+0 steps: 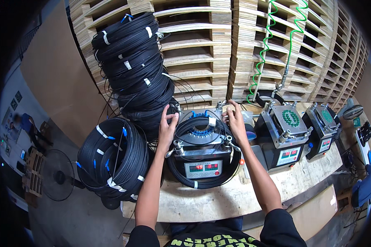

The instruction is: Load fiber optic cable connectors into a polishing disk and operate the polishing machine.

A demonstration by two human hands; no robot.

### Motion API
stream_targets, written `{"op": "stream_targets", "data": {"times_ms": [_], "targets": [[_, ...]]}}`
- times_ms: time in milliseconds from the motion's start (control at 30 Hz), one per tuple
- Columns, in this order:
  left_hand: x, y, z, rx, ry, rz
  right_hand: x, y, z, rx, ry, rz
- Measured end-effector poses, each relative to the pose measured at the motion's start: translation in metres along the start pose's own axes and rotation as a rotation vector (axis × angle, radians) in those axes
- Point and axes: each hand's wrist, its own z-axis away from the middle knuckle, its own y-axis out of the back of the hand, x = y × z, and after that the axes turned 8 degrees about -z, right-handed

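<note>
A polishing machine [202, 154] with a metal top, corner clamp posts and a lit red-and-green display stands before me. Blue connectors [202, 132] ring the round opening of its top plate. A coil of black cable [177, 171] hangs around the machine, its upper loop lying over the plate. My left hand [167, 126] is at the back left clamp post [177, 108], thumb and index finger apart. At the back right clamp post [221, 105], my right hand [236, 123] has its fingers spread and bent, one fingertip at the post's lever. Whether either fingertip presses on metal, I cannot tell.
Tall stacked black cable coils [132, 66] rise at the back left, with more coils [111, 160] nearer me. Two similar machines [282, 136] stand on the wooden table [185, 203] to the right. Green air hoses [259, 61] hang before wooden pallets [189, 49]. A person [31, 127] stands far left.
</note>
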Motion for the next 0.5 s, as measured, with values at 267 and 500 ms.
{"op": "stream_targets", "data": {"times_ms": [267,500], "targets": [[0.008,0.002,0.002,-0.052,0.046,0.009,-0.003,0.000,-0.001,0.038,0.048,0.151],[0.001,0.001,0.000,-0.061,0.040,0.033,-0.006,-0.003,0.001,0.040,0.007,0.083]]}}
